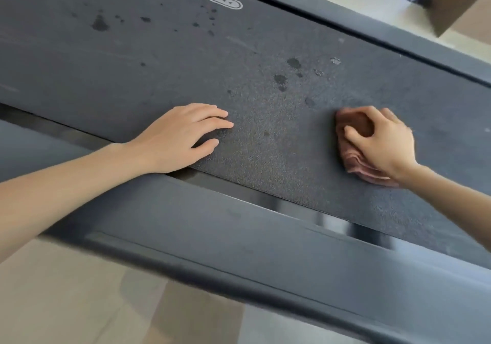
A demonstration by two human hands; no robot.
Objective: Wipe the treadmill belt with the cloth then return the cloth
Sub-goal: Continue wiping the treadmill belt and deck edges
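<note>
Pinkish cloth (354, 157) sits bunched on the treadmill belt (265, 110) at right centre, with the right hand (382, 142) clutching it in curled fingers. The left hand (186, 136) lies flat on the belt at centre, holding nothing. Risks: the small wad may miss the dark spots (280, 79) above it and in the upper left, and the belt could creep under the leaning left hand.

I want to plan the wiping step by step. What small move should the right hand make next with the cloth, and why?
Probably slide the cloth left and away over the belt, onto the dark spots. The right hand grips it on the belt, the spots lie close by, and the left hand rests flat, clear of that path.
</note>
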